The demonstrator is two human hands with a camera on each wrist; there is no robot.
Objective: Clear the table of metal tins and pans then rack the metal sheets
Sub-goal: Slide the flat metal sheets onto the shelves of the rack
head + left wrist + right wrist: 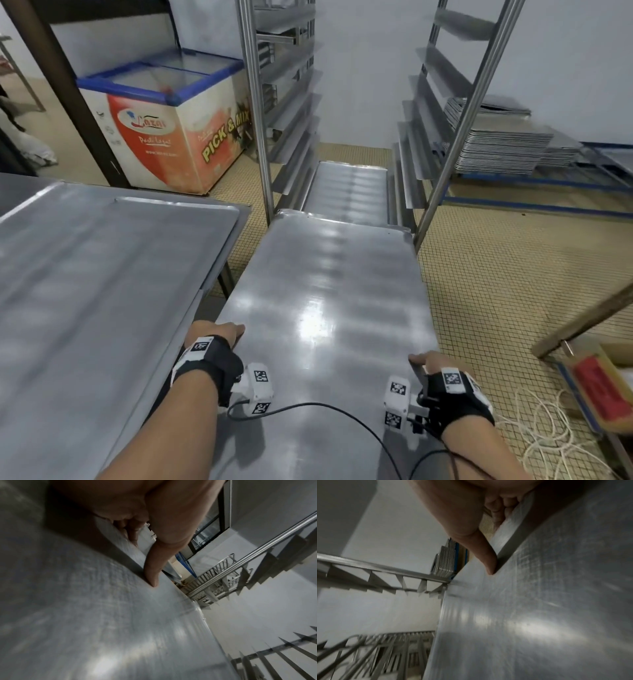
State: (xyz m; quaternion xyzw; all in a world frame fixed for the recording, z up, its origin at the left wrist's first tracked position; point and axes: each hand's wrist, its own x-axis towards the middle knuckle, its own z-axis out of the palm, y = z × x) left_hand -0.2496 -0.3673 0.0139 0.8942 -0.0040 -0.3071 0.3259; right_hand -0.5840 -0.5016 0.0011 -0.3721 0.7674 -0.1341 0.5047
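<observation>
I hold a large shiny metal sheet (329, 308) flat in front of me, its far end at the foot of the steel rack (260, 137). My left hand (215, 334) grips its left rim, thumb (152, 574) on top and fingers curled under. On the opposite rim my right hand (428, 361) grips the same way, thumb (488, 561) pressed on the surface. Another sheet (346, 192) lies low inside the rack. More sheets (102, 257) lie on the table to my left.
The rack's right post (455, 137) and angled runners (414, 161) flank the opening. A stack of trays (500, 147) sits on a blue frame at the right. A chest freezer (164, 123) stands behind the table. White cord (544, 435) lies on the tiled floor.
</observation>
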